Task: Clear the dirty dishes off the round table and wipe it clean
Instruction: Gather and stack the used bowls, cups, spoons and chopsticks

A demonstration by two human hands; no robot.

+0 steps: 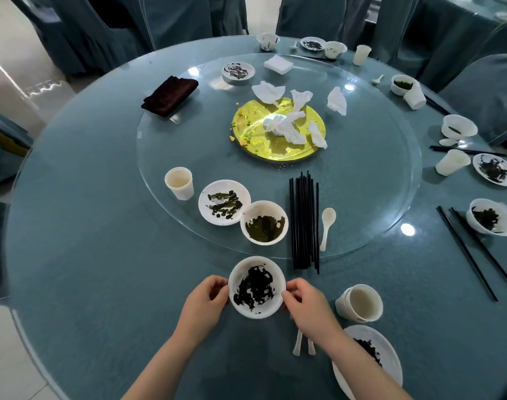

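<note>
A white bowl smeared with black sauce sits near the front edge of the round table. My left hand grips its left rim and my right hand grips its right rim. Beyond it, on the glass turntable, stand a green-stained bowl, a stained plate, a white cup, a bundle of black chopsticks and a white spoon. A dark folded cloth lies at the back left.
Stacked cups and a dirty plate are at my right, spoons under my right wrist. Crumpled napkins lie on a gold centre plate. More bowls, cups and chopsticks line the right rim. Covered chairs ring the table.
</note>
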